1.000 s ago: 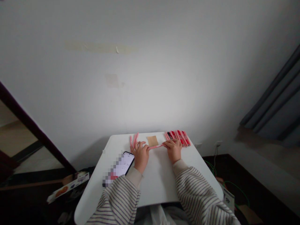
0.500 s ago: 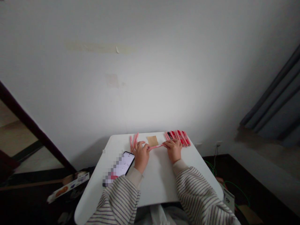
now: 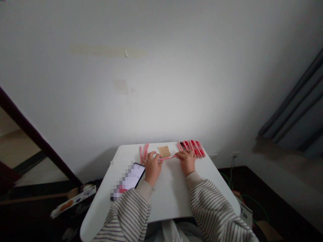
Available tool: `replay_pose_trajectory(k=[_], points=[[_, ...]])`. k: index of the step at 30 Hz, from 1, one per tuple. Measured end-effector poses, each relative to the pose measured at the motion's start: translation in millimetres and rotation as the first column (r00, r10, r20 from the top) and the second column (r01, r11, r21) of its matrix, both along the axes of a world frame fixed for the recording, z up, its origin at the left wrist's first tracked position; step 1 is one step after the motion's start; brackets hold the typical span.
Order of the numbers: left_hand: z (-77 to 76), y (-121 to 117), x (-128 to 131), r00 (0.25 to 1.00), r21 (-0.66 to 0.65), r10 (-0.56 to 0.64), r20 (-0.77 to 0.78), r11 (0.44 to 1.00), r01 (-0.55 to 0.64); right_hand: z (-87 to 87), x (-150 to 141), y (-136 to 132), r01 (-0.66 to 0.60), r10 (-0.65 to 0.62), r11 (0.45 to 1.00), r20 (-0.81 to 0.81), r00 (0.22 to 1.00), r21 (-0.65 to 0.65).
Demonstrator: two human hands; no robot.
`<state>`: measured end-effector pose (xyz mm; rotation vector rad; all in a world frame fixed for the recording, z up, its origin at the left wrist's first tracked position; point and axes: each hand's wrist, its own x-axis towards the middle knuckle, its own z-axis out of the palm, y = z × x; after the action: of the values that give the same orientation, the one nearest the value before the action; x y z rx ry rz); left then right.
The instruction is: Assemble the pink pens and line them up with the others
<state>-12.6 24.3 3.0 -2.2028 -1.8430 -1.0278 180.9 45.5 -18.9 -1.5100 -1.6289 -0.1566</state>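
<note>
A thin pink pen [image 3: 168, 157] stretches nearly level between my two hands, just above or on the tabletop. My left hand [image 3: 152, 167] is closed on its left end with thumb and finger. At the other end, the fingers of my right hand [image 3: 187, 161] are closed around the pen and hide its tip. Directly behind the pen lies a small square of tan paper [image 3: 164, 151]. A few loose pink pens [image 3: 144, 150] rest beyond my left hand. Past my right hand is a row of several red and pink pens [image 3: 193, 148], one with a black part.
A phone [image 3: 132, 176] with a lit screen, partly pixelated, lies on the white table [image 3: 174, 198] left of my left forearm. The wall [image 3: 161, 111] stands behind the table. Green cables [image 3: 228, 179] and boxes are on the floor at the right.
My left hand has shifted very slightly at its end of the pen. My right hand, the other pens, the paper and the phone look unmoved.
</note>
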Motion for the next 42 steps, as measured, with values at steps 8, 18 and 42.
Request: replay_pose_trajectory(k=[8,18,42], points=[[-0.1,0.3,-0.2,1.000,0.030,0.022,-0.014,0.999,-0.021,1.2,-0.3,-0.3,-0.022,0.021,1.000,-0.016,1.000,-0.021],[-3.5,2.6,-1.3,1.000,0.021,-0.002,0.014,1.000,0.002,3.9,-1.0,-2.4,-0.020,0.020,1.000,-0.028,0.999,-0.008],[-5.7,4.3,-2.0,0.998,0.011,0.060,-0.006,0.998,-0.060,1.9,0.1,0.2,-0.012,0.012,1.000,-0.047,0.999,-0.010]])
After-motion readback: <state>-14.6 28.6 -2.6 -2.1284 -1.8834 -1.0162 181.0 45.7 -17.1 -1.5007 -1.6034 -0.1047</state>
